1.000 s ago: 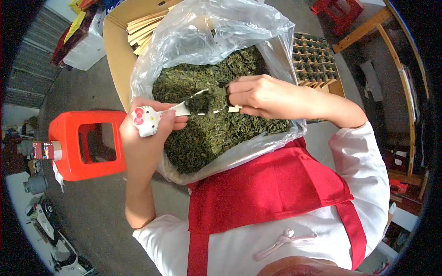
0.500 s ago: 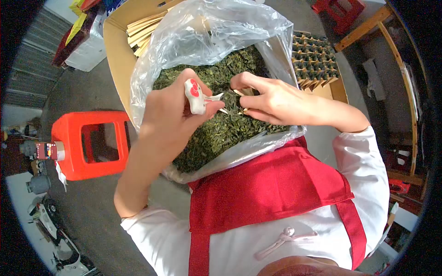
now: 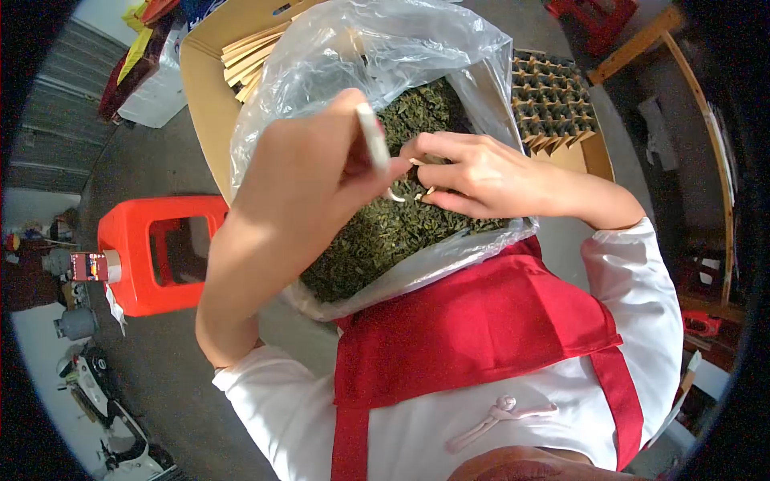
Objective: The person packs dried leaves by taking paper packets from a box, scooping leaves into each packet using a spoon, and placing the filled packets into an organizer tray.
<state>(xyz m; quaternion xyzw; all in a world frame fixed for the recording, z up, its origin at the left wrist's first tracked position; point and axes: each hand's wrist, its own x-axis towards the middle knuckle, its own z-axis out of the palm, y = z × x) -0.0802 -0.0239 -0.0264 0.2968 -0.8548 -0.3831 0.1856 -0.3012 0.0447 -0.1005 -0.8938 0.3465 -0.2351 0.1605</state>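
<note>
Left hand: this hand [image 3: 297, 176] is wrapped round a white utensil [image 3: 373, 136], held slanting over the leaves from the bag's left side.
Right hand: fingers bent, this hand [image 3: 481, 172] pinches a pale-edged piece [image 3: 431, 191], mostly hidden by the fingers; it reaches in over the bag's right rim.
Gap between hands: slim; the fingertips are just beside each other above the middle of the bag.
Dark green leaves: the heap [image 3: 361, 256] lies inside the plastic bag [image 3: 393, 40], showing beyond the right hand and toward the near rim.
Bag edges: the near rim meets the red apron [image 3: 473, 321]; the far side stands up, crumpled, above the leaves.
Cardboard box: its left wall [image 3: 200, 80] borders the bag; pale strips [image 3: 253, 60] lean in its far-left corner.
Right side of box: rows of tan-edged packets [image 3: 553, 96] stand beyond the right forearm, apart from it.
Room at left: grey floor [image 3: 184, 377] stretches past the red stool [image 3: 128, 289], which stands near the left forearm.
</note>
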